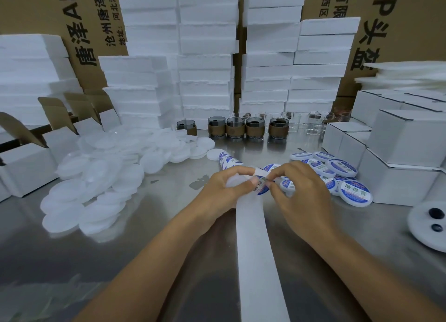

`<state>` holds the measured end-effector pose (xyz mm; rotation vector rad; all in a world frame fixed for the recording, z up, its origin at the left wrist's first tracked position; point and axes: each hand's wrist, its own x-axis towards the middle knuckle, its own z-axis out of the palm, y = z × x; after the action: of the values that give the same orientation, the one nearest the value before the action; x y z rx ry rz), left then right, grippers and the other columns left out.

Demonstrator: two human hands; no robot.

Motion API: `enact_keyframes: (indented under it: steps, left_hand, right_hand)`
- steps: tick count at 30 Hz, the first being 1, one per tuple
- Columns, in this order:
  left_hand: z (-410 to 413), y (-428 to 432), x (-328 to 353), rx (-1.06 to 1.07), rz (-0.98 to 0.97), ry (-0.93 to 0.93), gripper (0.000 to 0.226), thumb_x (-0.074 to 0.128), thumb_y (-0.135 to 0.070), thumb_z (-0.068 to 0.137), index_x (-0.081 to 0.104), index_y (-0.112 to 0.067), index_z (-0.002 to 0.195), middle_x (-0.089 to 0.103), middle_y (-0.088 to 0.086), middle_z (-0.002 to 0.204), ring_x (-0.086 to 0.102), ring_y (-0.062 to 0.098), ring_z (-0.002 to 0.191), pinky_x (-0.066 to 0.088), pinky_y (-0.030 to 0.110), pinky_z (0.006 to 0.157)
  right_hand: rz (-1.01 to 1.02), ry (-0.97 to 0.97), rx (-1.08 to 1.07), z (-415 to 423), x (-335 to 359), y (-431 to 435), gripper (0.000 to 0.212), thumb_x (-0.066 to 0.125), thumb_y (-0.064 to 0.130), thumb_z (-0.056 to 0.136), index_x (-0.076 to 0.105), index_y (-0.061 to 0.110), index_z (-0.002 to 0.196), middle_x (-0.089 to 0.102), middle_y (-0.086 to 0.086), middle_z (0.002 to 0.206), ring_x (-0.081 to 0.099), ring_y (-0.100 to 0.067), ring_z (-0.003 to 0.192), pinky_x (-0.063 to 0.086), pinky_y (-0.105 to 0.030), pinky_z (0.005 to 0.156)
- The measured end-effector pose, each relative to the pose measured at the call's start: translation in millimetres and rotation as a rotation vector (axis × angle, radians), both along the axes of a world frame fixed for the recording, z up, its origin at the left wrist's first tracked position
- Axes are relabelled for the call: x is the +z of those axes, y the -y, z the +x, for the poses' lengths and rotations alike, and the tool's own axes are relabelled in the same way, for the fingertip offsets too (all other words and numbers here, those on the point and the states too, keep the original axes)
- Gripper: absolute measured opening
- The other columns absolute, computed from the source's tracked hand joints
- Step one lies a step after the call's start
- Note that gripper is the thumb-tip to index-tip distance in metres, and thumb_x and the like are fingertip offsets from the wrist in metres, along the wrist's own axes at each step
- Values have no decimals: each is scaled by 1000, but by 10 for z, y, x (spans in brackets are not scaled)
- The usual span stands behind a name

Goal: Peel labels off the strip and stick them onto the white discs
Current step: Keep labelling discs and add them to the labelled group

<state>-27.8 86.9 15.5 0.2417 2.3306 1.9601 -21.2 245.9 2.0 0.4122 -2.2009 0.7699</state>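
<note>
A white backing strip [258, 249] runs from the bottom edge up to my hands; its far end with blue labels [228, 161] lies beyond them. My left hand [224, 188] grips the strip together with a white disc [233, 181], mostly hidden by its fingers. My right hand [299, 193] pinches a blue and white label [261, 188] at the strip's fold. A big heap of bare white discs [103, 176] lies to the left. Labelled discs [347, 176] are piled to the right.
The steel table [169, 237] carries white cartons [405, 152] at right and open boxes [26, 162] at left. Dark cups with brown sleeves [251, 128] and clear glasses stand at the back before foam stacks. A white reel plate [429, 227] sits at the right edge.
</note>
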Motion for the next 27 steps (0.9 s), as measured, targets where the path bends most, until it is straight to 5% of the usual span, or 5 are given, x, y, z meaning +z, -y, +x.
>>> enact_keyframes:
  steps: [7, 14, 20, 24, 27]
  left_hand:
    - [-13, -8, 15, 116, 26, 0, 12, 66, -28, 86, 70, -27, 75, 70, 10, 105, 61, 31, 106, 47, 48, 98]
    - [-77, -5, -35, 205, 51, -1, 13, 65, -23, 86, 70, -25, 75, 71, 8, 99, 66, 26, 97, 51, 39, 90]
    - [-115, 49, -72, 271, 87, -39, 17, 64, -20, 86, 69, -24, 70, 71, 5, 93, 63, 19, 83, 51, 28, 73]
    - [-133, 62, -100, 301, 112, -47, 19, 65, -22, 85, 68, -25, 67, 68, -4, 80, 59, 12, 73, 48, 15, 60]
    - [-153, 63, -104, 342, 124, -44, 17, 61, -25, 88, 67, -24, 72, 67, -1, 79, 59, 11, 66, 48, 20, 59]
  right_hand:
    - [77, 26, 55, 43, 15, 5, 13, 71, 1, 75, 66, 12, 79, 62, -2, 85, 56, -20, 80, 43, -31, 69]
    - [7, 99, 156, 89, 59, 46, 6, 60, 10, 76, 61, 16, 76, 54, 8, 87, 53, -15, 86, 42, -32, 75]
    - [-289, 268, 252, 120, 95, 88, 27, 61, 1, 75, 57, 26, 66, 57, 12, 97, 51, 3, 96, 33, -7, 82]
    - [-592, 384, 317, 98, 152, 41, 28, 56, 1, 80, 56, 22, 62, 64, 9, 95, 57, -4, 92, 39, -21, 80]
    - [-798, 460, 354, 73, 206, 7, 34, 52, -1, 82, 57, 21, 56, 67, 13, 80, 57, -11, 84, 41, -23, 77]
